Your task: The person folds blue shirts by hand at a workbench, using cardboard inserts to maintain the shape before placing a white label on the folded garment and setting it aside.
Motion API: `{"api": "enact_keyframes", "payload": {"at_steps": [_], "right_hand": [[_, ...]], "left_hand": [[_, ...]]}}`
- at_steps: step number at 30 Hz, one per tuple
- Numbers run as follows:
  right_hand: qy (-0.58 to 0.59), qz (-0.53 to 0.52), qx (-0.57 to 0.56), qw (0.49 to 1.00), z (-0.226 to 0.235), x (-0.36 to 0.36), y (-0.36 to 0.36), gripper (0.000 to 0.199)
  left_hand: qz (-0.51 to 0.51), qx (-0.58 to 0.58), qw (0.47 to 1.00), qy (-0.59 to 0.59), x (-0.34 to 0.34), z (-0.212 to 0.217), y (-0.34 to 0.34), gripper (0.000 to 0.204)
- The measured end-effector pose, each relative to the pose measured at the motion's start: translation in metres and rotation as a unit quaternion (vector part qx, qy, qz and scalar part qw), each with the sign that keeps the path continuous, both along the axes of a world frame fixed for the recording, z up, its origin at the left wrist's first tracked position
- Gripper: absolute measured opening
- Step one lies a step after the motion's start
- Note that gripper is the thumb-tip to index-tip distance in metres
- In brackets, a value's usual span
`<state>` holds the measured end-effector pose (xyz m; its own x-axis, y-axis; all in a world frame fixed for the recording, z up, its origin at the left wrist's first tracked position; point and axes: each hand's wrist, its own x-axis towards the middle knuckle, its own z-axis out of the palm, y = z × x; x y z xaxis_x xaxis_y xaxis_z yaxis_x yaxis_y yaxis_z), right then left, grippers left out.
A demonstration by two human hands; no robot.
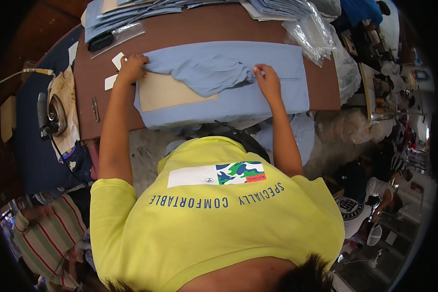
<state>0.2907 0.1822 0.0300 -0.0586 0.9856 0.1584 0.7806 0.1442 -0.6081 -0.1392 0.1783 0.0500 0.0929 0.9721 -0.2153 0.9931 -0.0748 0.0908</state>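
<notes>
At twelve o'clock on my remote feed lies rumpled pale-blue fabric cloth (209,70), pinched near eleven by the outstretched left hand (133,68), the right hand (267,80) curled at one (whether pinching, I can't tell).

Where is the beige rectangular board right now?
In the head view, the beige rectangular board lies left of centre on the light-blue cloth, just below and right of the left hand.
</notes>
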Motion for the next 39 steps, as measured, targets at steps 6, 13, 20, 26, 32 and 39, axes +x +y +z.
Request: {"api": "enact_keyframes", "payload": {"at_steps": [6,13,20,26,32,39], "right_hand": [[-0.027,0.076,-0.056,0.995,-0.003,-0.015,0.037,0.017],[-0.136,0.011,0.088,0.987,0.028,0.001,0.022,0.020],[0.011,-0.065,0.027,0.997,-0.024,0.143,-0.020,0.014],[0.141,-0.232,-0.416,0.868,-0.045,0.278,-0.102,0.029],[0.429,-0.129,-0.380,0.809,-0.077,0.238,-0.098,0.059],[0.499,-0.171,-0.284,0.801,-0.095,0.244,-0.095,0.047]], "left_hand": [[0.022,-0.014,0.998,0.054,0.016,-0.001,0.010,0.049],[0.030,-0.011,0.992,0.122,0.025,-0.006,0.012,0.057],[0.150,0.329,0.932,-0.010,0.043,0.001,-0.054,0.050],[0.536,0.482,0.666,-0.191,0.036,-0.159,-0.228,0.052],[0.496,-0.104,0.620,-0.599,0.128,-0.153,-0.222,0.081],[0.477,-0.145,0.715,-0.490,0.124,-0.213,-0.225,0.068]]}}
